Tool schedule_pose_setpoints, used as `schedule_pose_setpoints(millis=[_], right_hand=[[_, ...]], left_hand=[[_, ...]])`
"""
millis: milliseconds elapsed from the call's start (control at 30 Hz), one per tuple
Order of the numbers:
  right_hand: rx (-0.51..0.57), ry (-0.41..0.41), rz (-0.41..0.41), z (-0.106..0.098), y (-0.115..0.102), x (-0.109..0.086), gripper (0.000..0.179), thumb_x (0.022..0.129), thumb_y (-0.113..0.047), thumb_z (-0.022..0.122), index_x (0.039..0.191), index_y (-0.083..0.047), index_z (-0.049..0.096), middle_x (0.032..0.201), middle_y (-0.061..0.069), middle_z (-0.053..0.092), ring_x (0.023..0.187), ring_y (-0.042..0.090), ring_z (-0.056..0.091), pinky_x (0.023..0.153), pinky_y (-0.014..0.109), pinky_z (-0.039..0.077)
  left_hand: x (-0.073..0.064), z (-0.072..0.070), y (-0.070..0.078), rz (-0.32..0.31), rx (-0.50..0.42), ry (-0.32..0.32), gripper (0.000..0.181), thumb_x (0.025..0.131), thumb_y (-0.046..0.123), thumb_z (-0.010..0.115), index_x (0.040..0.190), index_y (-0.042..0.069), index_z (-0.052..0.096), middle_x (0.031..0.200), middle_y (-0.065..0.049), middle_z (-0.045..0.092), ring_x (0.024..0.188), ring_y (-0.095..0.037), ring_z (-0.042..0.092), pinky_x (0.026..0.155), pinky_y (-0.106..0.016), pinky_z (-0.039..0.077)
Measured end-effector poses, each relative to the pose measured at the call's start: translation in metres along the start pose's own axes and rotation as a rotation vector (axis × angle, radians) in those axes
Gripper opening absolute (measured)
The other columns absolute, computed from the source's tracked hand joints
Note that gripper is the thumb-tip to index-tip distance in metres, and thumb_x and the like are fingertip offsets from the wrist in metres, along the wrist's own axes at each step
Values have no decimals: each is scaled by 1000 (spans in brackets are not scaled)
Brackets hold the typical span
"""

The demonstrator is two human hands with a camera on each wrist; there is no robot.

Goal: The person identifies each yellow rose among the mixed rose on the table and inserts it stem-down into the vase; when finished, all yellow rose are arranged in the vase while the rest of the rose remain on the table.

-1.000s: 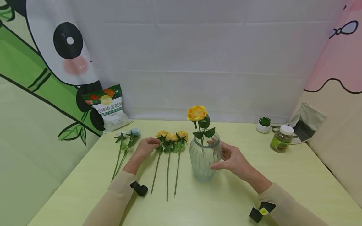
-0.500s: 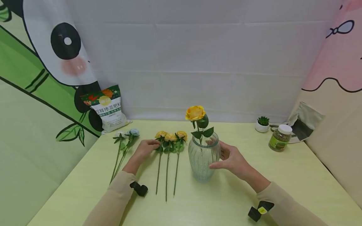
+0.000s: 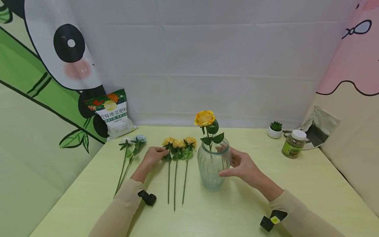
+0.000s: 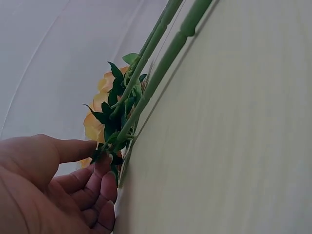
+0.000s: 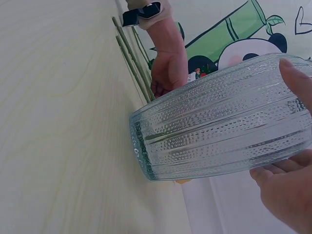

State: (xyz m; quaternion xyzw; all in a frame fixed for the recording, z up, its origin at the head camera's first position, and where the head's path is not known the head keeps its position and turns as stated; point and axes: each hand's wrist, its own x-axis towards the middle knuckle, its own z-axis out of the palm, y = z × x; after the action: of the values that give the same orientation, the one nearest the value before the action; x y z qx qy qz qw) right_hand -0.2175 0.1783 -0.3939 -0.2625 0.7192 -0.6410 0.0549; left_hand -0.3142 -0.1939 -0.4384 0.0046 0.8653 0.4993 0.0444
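My left hand (image 3: 154, 155) pinches the leftmost yellow rose (image 3: 168, 141) just under its bloom, between thumb and index finger; in the left wrist view its fingertips (image 4: 100, 163) meet at the green stem (image 4: 156, 78). Two more yellow roses (image 3: 179, 144) lie close beside it, stems toward the near edge. My right hand (image 3: 244, 168) grips the ribbed glass vase (image 3: 211, 168) from its right side, thumb in front and fingers behind. The vase is upright on the table, and one yellow rose (image 3: 205, 118) stands in it. In the right wrist view the vase (image 5: 219, 122) appears sideways.
White and pale blue flowers (image 3: 140, 139) lie left of the left arm. A printed bag (image 3: 113, 113) leans at the back left. At the right are a small potted succulent (image 3: 275, 130), a lidded jar (image 3: 294, 144) and a grey-green pouch (image 3: 321, 126). A fabric backdrop (image 3: 189, 65) hangs behind.
The leftmost rose's stem has swung right at its lower end, closer to the other two stems. My left hand has shifted slightly; the right hand and vase keep their place.
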Motion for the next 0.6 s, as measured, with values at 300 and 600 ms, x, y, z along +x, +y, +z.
schedule_pose_setpoints(millis=[300,600], right_hand=[[5,5,-6,-1,0,1,90,77,-8,88,153,-8,41,154,9,44,139,26,44,105,25,44],[7,6,-3,1,1,1,88,77,-9,88,152,-10,42,153,8,45,138,26,44,105,26,44]], left_hand=[[11,7,1,-36,33,51,31,99,24,64,102,-5,74,100,-16,67,69,-18,52,56,-29,38],[8,6,3,-61,14,44,33,99,21,62,118,-5,70,131,-24,59,98,-29,60,74,-39,50]])
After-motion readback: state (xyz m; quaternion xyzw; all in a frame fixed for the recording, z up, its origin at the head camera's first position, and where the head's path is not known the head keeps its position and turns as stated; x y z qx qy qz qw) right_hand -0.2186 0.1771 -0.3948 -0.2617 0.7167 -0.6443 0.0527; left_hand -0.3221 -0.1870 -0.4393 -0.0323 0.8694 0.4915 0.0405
